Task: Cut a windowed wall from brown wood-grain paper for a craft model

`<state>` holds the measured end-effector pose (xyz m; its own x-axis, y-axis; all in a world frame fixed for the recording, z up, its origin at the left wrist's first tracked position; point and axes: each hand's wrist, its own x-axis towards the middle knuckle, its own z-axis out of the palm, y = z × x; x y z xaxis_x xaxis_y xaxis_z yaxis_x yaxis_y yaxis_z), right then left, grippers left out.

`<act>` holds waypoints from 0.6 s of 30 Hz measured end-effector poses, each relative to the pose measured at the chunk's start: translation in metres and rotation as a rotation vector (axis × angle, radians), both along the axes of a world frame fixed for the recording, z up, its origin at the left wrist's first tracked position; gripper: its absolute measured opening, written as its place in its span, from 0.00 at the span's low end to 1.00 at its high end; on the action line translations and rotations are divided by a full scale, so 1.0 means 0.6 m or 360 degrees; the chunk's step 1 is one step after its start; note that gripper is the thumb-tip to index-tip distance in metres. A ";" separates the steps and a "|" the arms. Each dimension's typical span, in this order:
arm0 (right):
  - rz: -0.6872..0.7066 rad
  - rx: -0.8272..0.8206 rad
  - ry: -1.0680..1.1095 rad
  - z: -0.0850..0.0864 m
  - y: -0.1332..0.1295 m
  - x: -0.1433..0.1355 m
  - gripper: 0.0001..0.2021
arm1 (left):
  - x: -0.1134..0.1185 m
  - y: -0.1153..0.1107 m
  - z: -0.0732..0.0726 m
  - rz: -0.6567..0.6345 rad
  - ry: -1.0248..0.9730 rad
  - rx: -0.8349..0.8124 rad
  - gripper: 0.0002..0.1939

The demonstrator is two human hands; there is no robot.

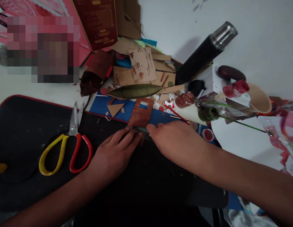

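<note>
A brown-painted cardboard strip (140,116) with a small rectangular cut-out near its far end lies across the front edge of the black mat. My left hand (116,148) rests on the near end of this strip, its fingers stretched out and pressing down. Closed around a slim green tool (142,129) is my right hand (174,135); the tool lies low over the strip beside my left fingertips. Its tip and most of its body are hidden, so its exact kind cannot be made out. Scissors (74,132) with yellow and red handles lie open left of my left hand.
A green leaf-shaped piece (135,91) and cardboard scraps (116,109) lie beyond the strip. Behind stands a black thermos (198,56). Brown (184,100) and green paint jars (205,114) hold thin sticks at right. A brown pouch-like object (97,71) sits at back left, near a blurred-out area.
</note>
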<state>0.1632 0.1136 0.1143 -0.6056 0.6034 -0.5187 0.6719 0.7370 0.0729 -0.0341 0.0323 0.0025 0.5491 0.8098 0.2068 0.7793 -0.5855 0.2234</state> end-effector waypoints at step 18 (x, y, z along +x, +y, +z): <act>0.0026 0.0074 0.0032 -0.006 -0.006 0.026 0.08 | 0.000 0.001 0.001 0.0001 0.0024 0.0034 0.23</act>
<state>0.1786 0.1097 0.1104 -0.6254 0.6166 -0.4782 0.6617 0.7439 0.0937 -0.0344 0.0332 0.0030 0.5517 0.8056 0.2158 0.7829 -0.5895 0.1990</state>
